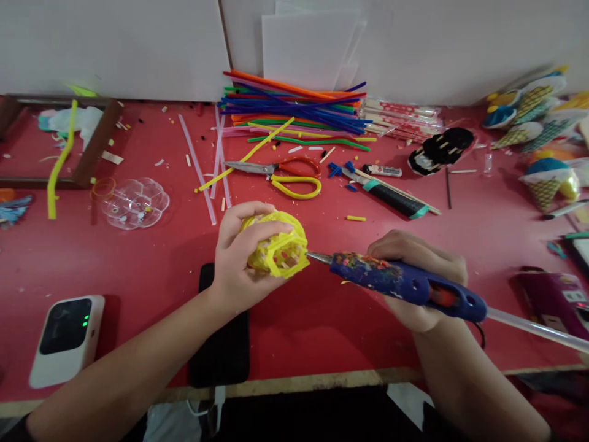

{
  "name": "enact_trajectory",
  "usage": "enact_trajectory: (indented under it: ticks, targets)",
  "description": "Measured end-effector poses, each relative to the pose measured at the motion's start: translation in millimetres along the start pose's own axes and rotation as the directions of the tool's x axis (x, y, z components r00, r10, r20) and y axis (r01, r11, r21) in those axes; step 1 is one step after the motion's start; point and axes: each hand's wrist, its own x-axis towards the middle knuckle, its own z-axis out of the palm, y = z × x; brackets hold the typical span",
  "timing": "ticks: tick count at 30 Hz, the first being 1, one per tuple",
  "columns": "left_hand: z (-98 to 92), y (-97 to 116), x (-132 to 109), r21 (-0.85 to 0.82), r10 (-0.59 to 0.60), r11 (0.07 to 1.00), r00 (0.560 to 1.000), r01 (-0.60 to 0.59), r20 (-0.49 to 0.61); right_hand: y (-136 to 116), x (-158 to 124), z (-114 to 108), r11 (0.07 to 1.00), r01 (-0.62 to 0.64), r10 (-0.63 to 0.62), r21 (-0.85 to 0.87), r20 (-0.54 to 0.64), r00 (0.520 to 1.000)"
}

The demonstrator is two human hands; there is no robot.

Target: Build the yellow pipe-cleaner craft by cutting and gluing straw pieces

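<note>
My left hand (237, 258) is wrapped round a small round yellow cage made of straw pieces (281, 245), held just above the red table (151, 258). My right hand (414, 270) grips a blue hot-glue gun (405, 285) smeared with dried glue. Its metal nozzle touches the right side of the yellow straw piece. A clear glue stick (538, 329) juts from the back of the gun toward the right.
A black phone (221, 350) lies under my left wrist and a white device (64, 337) with green lights sits at the front left. Red-handled scissors (276, 167), a bundle of coloured straws (299, 107), a craft knife (391, 197), a clear plastic tray (135, 202) and paper crafts (538, 123) lie farther back.
</note>
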Motion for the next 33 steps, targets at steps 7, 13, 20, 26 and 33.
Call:
enact_trajectory:
  ticks: [7, 13, 20, 26, 33]
  targets:
    - [0.3, 2.3, -0.4, 0.039, -0.027, 0.999, 1.000, 0.027, -0.002, 0.6, -1.4, -1.0, 1.000, 0.001, -0.001, -0.012, -0.006, 1.000]
    - [0.3, 2.1, -1.0, 0.021, -0.024, 0.999, 1.000, 0.024, -0.009, 1.9, -1.2, -1.0, 1.000, 0.009, -0.009, -0.001, -0.014, 1.000]
    - [1.4, 1.4, -0.8, 0.021, -0.005, 1.000, 1.000, 0.005, -0.017, 2.6, -1.6, -0.7, 1.000, 0.020, -0.020, -0.008, -0.017, 1.000]
    - [2.1, 1.5, -0.5, -0.009, 0.000, 1.000, 0.999, 0.000, -0.035, 3.0, -1.3, -1.4, 1.000, 0.028, -0.028, -0.008, -0.020, 0.999]
    - [-0.5, 1.9, -0.5, 0.056, -0.019, 0.998, 1.000, 0.020, -0.016, 6.2, -1.4, -3.4, 0.998, 0.030, -0.031, -0.051, -0.030, 0.999]
